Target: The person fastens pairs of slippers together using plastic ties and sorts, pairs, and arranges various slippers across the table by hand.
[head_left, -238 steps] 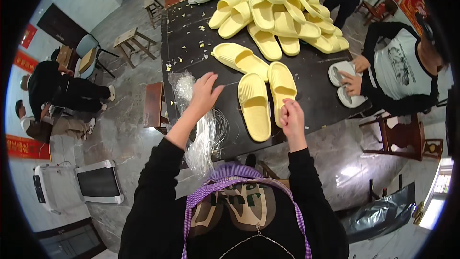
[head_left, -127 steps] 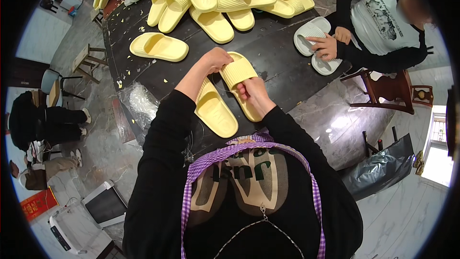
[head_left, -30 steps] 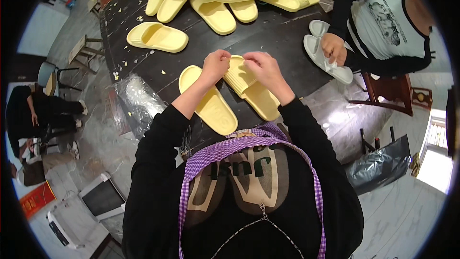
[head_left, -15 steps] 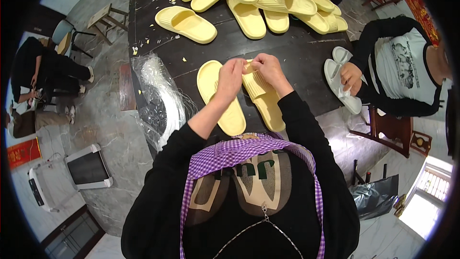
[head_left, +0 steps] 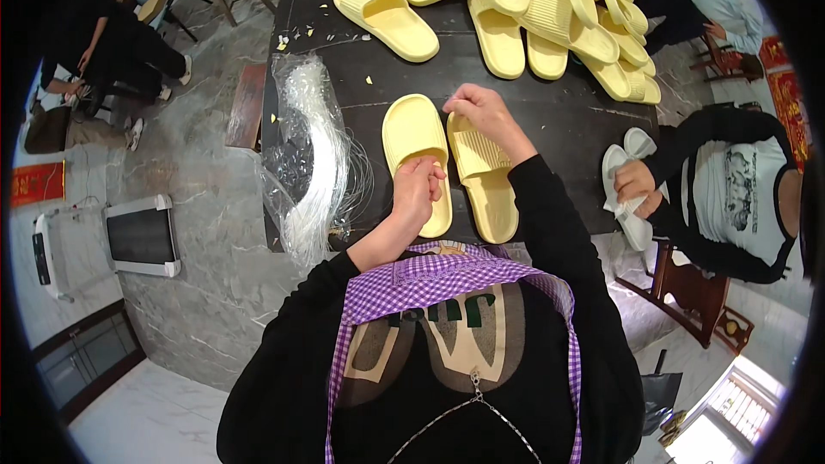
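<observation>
Left hand (head_left: 418,192): drawn back over left slipper (head_left: 414,126), curled; pinch cannot be told.
Right hand (head_left: 487,113): curled at right slipper (head_left: 494,208) toe, pinch hidden; two-handed work seemingly paused.
Slippers: paired on table (head_left: 584,139).

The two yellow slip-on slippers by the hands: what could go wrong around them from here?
The two yellow slip-on slippers lie with their near ends close to the edge of the black table, so a push might send one off. Loose ends of the clear, shiny strand bundle curl toward them and could catch the left hand. The heaped yellow slippers overlap, so one might slide.
</observation>
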Demonstrator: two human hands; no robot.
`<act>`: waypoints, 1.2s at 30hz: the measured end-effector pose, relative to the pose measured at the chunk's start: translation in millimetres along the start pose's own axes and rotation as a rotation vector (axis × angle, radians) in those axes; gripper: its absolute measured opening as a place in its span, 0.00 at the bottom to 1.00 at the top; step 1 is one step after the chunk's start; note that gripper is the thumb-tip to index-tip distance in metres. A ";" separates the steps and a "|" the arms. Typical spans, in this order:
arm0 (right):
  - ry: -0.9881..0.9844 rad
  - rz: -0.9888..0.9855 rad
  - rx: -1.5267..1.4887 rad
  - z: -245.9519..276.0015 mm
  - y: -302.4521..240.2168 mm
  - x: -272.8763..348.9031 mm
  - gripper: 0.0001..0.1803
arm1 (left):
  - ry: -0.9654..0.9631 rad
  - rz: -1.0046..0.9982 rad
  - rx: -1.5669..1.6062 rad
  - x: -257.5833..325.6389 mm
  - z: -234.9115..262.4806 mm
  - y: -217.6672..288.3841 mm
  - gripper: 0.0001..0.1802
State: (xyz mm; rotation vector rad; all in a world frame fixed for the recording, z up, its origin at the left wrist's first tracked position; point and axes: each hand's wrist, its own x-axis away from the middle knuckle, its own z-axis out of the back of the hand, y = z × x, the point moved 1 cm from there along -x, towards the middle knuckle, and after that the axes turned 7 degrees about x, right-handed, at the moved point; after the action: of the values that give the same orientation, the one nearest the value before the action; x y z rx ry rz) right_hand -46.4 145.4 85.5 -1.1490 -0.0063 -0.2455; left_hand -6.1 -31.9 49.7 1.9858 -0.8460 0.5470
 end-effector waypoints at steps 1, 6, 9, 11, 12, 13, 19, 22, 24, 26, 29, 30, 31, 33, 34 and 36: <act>-0.061 0.035 -0.012 -6.3 -4.3 -4.6 0.06 | 0.002 -0.010 0.010 -2.2 0.8 -1.6 0.06; -0.183 0.062 -0.071 -16.9 0.2 -26.1 0.05 | 0.022 -0.161 -0.009 -19.7 -14.6 -5.6 0.07; -0.171 0.069 0.043 -13.6 3.5 -41.0 0.05 | 0.088 -0.180 -0.068 -25.5 -24.4 -2.6 0.08; -0.161 0.069 0.101 -11.5 6.5 -44.2 0.05 | 0.073 -0.170 -0.098 -31.4 -30.6 2.3 0.08; -0.130 0.069 0.112 -10.5 8.7 -43.6 0.05 | 0.063 -0.164 -0.115 -33.1 -33.7 3.8 0.08; -0.099 0.074 0.123 -10.7 6.9 -44.5 0.05 | 0.060 -0.167 -0.112 -36.9 -34.0 5.4 0.08; -0.023 -0.145 0.012 16.5 13.5 -33.6 0.06 | 0.119 -0.146 -0.202 -53.5 -45.0 3.1 0.06; -0.059 -0.253 -0.116 32.2 26.8 -19.0 0.07 | 0.146 -0.128 -0.167 -60.0 -54.1 -1.0 0.06; -0.051 -0.311 -0.059 43.5 28.1 -11.3 0.07 | 0.213 -0.071 -0.123 -66.9 -62.4 -5.3 0.08; -0.141 -0.381 0.066 34.3 13.0 -11.6 0.08 | 0.195 -0.265 -0.347 -112.3 -31.0 -29.8 0.10; -0.192 -0.431 0.070 37.1 24.3 -13.6 0.09 | 0.105 -0.613 -0.827 -151.8 -14.6 -60.9 0.13; -0.198 -0.462 0.068 48.0 33.8 -11.0 0.09 | 0.133 -0.519 -0.813 -126.2 -40.4 -46.6 0.12; -0.169 -0.483 0.058 59.5 43.9 -8.2 0.09 | 0.164 -0.424 -0.800 -98.9 -66.6 -30.6 0.11; -0.213 -0.477 0.032 59.4 37.4 -10.4 0.09 | 0.234 -0.342 -0.775 -87.5 -67.6 -18.7 0.10; -0.253 -0.464 0.017 52.8 31.3 -14.6 0.10 | 0.150 -0.329 -0.594 -108.8 -52.7 -24.9 0.10; -0.292 -0.437 0.013 42.1 22.7 -21.8 0.10 | -0.030 -0.297 -0.220 -141.5 -29.7 -34.4 0.10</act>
State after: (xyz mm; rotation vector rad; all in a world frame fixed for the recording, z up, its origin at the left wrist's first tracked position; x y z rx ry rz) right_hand -58.1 196.3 79.5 -1.1530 -0.5201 -0.4607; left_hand -77.0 56.1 -46.7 1.8751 -0.5863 0.2420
